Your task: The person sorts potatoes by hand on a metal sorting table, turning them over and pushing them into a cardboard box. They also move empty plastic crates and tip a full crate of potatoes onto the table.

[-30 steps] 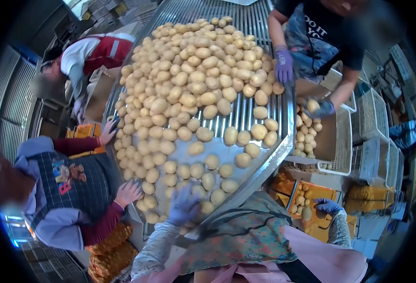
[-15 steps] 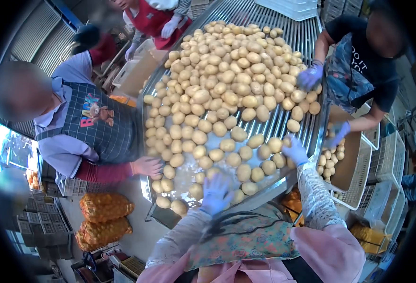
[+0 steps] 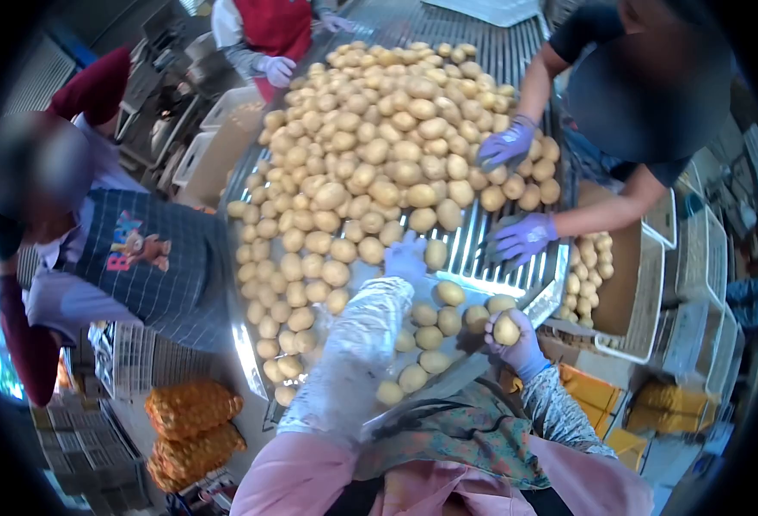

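A big heap of potatoes point(image 3: 396, 129) covers the metal sorting table point(image 3: 473, 258), with looser ones toward my side. My left hand point(image 3: 406, 258), in a lilac glove, reaches out over the table's middle. Its fingers are stretched beside a single potato point(image 3: 435, 254); contact with it is hard to make out. Near the front right edge my right hand point(image 3: 525, 351), gloved too, is closed around a potato point(image 3: 506, 330), palm side up. Several potatoes point(image 3: 448, 321) lie on the flat plate between my hands.
Across on the right, a co-worker's two gloved hands point(image 3: 525, 236) are over the table. Another person in an apron point(image 3: 151, 262) stands at left, a third in red point(image 3: 267, 26) behind. White crates point(image 3: 645, 301) stand at right; filled net bags point(image 3: 191, 408) lie on the floor.
My left hand has moved forward from the near edge. My right hand has drawn back toward me and now holds a potato. The person at left has taken a hand off the table.
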The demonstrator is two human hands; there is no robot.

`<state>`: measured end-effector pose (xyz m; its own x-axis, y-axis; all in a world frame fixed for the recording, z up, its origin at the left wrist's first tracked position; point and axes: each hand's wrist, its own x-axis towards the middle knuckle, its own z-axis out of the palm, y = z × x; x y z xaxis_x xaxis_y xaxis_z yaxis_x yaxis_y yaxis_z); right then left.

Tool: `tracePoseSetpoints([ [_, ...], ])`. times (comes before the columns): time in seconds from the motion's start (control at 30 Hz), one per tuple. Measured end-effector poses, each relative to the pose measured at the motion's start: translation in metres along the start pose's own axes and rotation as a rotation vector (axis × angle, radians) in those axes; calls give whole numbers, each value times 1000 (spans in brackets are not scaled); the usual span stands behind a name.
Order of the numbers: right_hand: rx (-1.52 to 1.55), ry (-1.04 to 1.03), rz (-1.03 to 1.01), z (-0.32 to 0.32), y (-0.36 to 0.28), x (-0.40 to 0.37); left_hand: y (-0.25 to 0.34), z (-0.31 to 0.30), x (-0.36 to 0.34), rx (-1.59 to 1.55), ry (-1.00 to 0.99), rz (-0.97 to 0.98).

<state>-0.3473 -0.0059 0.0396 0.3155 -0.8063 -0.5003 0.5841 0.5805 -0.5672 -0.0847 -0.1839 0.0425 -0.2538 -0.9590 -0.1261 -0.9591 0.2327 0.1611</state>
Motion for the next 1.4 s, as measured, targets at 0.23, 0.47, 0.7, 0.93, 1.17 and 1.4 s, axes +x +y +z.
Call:
tracePoseSetpoints([
  [0.23,493,-27,-194,-56,42,-50,135,-22,-135,-610,30,666],
  [0.47,38,185,-133,-127,-12,-212,46,-58,-170,-130,305,916],
  [0.7,-922,833,-481,-166,-43,-183,31,-324,-187,225,838,659],
  [0.93,-1954,264,-910,4,-23,-55,58,-367,-220,578,615,644],
  [1.17,-2059,24,-1065,37,-34,28,51,-378,-226,635,601,515],
  [1.4,-1873,281,-1047,48,-48,34,3,-305,-234,103,729,434],
])
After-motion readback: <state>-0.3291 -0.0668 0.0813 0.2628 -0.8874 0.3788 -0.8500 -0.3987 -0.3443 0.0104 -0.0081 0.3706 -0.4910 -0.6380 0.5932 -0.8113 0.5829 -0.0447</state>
